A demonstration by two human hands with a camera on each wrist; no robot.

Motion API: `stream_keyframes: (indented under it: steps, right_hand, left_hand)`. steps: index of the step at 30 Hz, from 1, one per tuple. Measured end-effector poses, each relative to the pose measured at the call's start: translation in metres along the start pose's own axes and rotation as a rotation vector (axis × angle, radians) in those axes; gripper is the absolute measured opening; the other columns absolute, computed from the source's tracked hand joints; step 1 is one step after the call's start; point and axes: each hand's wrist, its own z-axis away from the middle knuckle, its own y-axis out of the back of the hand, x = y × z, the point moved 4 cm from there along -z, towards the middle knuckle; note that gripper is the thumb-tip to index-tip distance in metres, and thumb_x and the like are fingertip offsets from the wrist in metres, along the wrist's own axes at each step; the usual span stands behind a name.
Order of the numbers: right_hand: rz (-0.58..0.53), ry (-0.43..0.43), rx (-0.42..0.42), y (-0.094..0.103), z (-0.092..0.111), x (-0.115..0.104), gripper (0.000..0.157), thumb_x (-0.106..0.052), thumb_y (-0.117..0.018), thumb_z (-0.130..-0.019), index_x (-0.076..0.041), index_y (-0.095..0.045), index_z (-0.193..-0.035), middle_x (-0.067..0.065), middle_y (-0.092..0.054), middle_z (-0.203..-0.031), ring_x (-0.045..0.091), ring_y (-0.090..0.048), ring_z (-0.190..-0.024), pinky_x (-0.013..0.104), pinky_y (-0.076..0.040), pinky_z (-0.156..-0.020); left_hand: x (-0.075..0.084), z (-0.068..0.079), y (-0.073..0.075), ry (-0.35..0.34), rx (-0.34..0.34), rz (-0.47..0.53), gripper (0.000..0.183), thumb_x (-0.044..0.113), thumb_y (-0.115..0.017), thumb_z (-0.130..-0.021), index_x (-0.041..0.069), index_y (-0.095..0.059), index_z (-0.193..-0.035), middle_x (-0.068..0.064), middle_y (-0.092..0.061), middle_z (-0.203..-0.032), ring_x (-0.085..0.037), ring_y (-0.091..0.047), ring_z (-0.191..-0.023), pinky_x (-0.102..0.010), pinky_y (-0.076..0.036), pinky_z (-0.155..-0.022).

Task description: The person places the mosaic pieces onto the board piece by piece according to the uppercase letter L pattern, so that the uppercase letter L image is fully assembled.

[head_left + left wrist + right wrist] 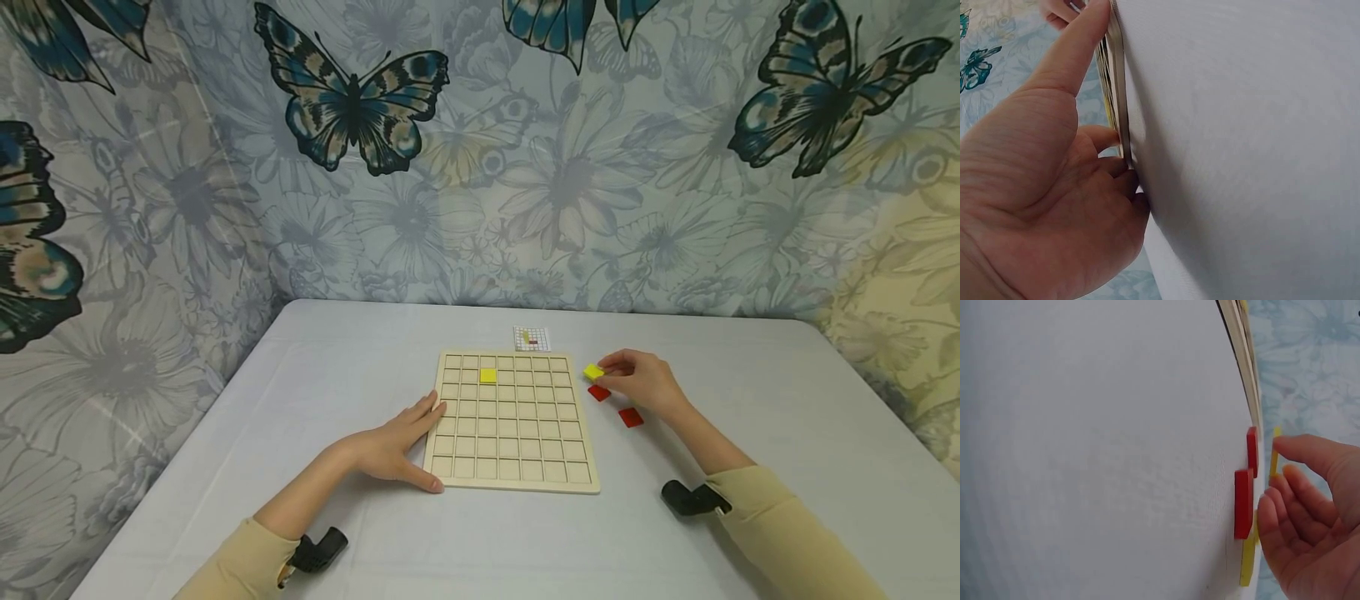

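A pale wooden board (520,486) with a grid of square recesses lies on the table. One yellow tile (488,376) fills a recess in its upper part. My left hand (393,442) rests at the board's left side, fingers spread over that edge and thumb at the near corner. Beyond the right edge, my right hand (643,382) pinches a yellow square tile (592,372) between thumb and fingers. The right wrist view shows this yellow tile (1275,459) edge-on, above the table. Two red tiles (631,417) lie just below the right hand.
Another yellow tile (1247,562) lies beside the red ones in the right wrist view. A small printed grid card (532,338) lies behind the board. White cloth (360,367) covers the table, and a butterfly-patterned backdrop (570,208) stands behind it.
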Motion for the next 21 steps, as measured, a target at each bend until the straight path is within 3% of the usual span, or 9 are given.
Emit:
stream_keyframes:
  steps: [15,21]
  right_hand:
    - [-0.111,0.037,-0.053,-0.016,0.007,-0.027,0.036,-0.026,-0.078,-0.084,-0.005,-0.068,-0.111,0.010,-0.070,-0.097,0.020,-0.066,-0.075,0.031,-0.053,-0.063]
    - [-0.094,0.069,-0.058,-0.022,0.009,-0.036,0.033,-0.027,-0.078,-0.083,-0.008,-0.070,-0.109,0.005,-0.070,-0.098,0.019,-0.064,-0.088,0.031,-0.051,-0.070]
  left_hand:
    - [0.000,0.001,0.000,0.008,0.002,-0.009,0.114,0.052,-0.078,-0.078,0.009,-0.008,-0.157,-0.012,0.008,-0.162,-0.029,0.005,-0.148,-0.051,-0.008,-0.116]
    - [-0.001,0.001,-0.001,0.009,0.000,-0.009,0.114,0.052,-0.078,-0.078,0.009,-0.008,-0.157,-0.011,0.008,-0.162,-0.029,0.005,-0.148,-0.051,-0.008,-0.116]
